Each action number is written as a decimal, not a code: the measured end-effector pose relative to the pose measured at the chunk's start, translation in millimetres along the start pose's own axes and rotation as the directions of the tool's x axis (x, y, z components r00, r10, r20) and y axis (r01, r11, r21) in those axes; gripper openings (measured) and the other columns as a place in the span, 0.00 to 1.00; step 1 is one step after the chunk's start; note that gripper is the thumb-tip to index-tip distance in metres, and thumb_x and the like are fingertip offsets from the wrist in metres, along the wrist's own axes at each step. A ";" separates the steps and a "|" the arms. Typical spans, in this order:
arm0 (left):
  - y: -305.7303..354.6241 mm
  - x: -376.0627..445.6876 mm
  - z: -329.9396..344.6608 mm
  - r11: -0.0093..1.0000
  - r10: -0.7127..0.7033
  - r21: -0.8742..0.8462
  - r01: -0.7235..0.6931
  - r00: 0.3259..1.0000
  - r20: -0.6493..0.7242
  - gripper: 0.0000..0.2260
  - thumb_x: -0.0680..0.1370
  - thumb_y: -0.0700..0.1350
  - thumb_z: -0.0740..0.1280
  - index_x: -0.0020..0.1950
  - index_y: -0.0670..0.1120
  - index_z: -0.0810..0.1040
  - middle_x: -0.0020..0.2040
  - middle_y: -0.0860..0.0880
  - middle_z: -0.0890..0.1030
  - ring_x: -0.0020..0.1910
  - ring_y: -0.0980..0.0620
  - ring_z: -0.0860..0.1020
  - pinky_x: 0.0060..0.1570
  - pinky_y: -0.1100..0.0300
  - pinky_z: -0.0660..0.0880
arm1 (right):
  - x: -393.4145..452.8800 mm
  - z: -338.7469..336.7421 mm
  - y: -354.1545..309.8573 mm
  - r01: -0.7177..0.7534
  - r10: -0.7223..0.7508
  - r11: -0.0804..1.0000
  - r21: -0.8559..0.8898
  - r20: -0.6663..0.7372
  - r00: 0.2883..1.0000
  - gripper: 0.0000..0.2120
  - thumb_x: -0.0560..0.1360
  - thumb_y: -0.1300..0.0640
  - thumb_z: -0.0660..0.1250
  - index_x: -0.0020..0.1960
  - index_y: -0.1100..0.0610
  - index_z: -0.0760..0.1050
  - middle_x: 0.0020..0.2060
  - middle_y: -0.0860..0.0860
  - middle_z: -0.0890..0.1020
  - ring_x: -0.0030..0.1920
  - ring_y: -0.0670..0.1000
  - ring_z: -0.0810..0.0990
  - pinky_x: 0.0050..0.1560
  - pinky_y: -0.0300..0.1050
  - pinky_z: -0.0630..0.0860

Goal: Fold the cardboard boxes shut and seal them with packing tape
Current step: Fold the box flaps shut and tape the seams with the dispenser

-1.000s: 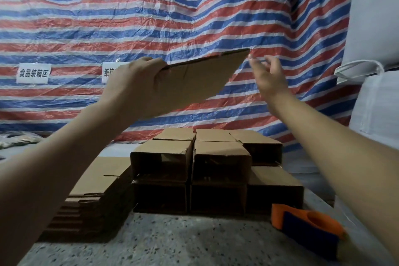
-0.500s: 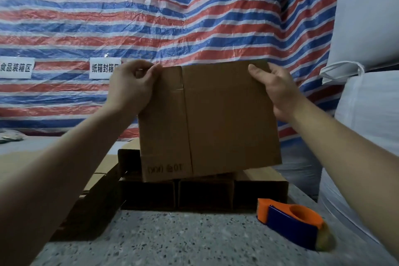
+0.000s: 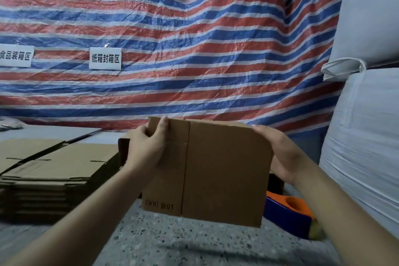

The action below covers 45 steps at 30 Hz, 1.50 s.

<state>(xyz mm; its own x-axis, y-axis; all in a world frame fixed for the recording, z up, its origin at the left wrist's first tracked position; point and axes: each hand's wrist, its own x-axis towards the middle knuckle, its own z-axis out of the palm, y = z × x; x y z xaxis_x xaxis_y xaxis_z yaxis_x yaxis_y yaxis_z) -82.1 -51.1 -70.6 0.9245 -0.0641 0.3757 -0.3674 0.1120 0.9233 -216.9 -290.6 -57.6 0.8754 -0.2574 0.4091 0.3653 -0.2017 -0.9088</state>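
My left hand (image 3: 149, 149) grips the upper left corner of the flattened cardboard box (image 3: 216, 170), thumb on the near face and fingers curled behind. My right hand (image 3: 278, 153) cups the box's right edge, its fingers out of sight behind the panel. The box hangs upright between both hands, over the speckled floor (image 3: 172, 242).

I judge it light and stiff across the panels but loose along the creases, so it should spring open if I press the two side edges toward each other; holding near the corners looks safest, since the flaps would bend.

Just below and right of my right hand sits the orange and blue tape dispenser (image 3: 287, 209), partly hidden by the box. Left of my left hand lies a stack of flat cartons (image 3: 49, 168), with some dark box edges showing behind the held one. White bulk sacks (image 3: 367, 136) crowd my right forearm, limiting swing that way.
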 end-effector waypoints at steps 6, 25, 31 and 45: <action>-48.0 -20.3 6.1 0.985 -0.166 -0.054 0.165 0.986 -0.015 0.24 0.74 0.67 0.65 0.56 0.49 0.73 0.51 0.46 0.79 0.50 0.46 0.78 0.45 0.49 0.76 | -12.8 14.7 38.8 -0.140 0.141 0.990 0.016 -0.154 0.978 0.16 0.80 0.47 0.66 0.55 0.59 0.82 0.48 0.57 0.85 0.50 0.56 0.85 0.48 0.50 0.79; -62.5 -9.6 16.8 0.974 -0.227 0.004 0.227 0.974 -0.024 0.18 0.75 0.59 0.61 0.57 0.49 0.67 0.50 0.45 0.75 0.48 0.46 0.76 0.43 0.49 0.73 | -22.9 12.9 46.4 -0.343 0.359 0.919 0.194 -0.053 0.932 0.17 0.81 0.46 0.59 0.50 0.60 0.78 0.42 0.56 0.80 0.46 0.54 0.80 0.52 0.55 0.74; -49.8 -3.0 14.4 0.960 -0.253 -0.062 0.274 0.940 0.230 0.21 0.74 0.62 0.57 0.49 0.47 0.78 0.37 0.46 0.85 0.40 0.48 0.83 0.44 0.51 0.78 | -33.7 39.3 34.5 -0.215 0.226 0.974 0.072 -0.342 0.912 0.18 0.82 0.44 0.58 0.50 0.58 0.78 0.39 0.54 0.84 0.47 0.53 0.82 0.53 0.55 0.76; -61.1 -10.7 9.2 0.916 -0.294 -0.100 0.389 0.821 0.490 0.22 0.79 0.59 0.57 0.55 0.42 0.79 0.37 0.44 0.82 0.35 0.48 0.81 0.42 0.55 0.76 | -41.4 31.0 64.8 -0.271 0.401 0.886 0.377 -0.324 0.857 0.22 0.84 0.42 0.55 0.58 0.54 0.81 0.41 0.56 0.87 0.40 0.54 0.87 0.37 0.50 0.80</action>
<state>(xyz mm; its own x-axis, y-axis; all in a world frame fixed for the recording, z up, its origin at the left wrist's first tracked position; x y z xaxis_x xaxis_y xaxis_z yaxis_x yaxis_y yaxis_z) -70.4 -66.5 -130.3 0.8172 -0.5714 0.0756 0.0329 0.1772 0.9836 -219.7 -263.7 -136.0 0.7939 -0.6079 0.0134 0.2056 0.2476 -0.9468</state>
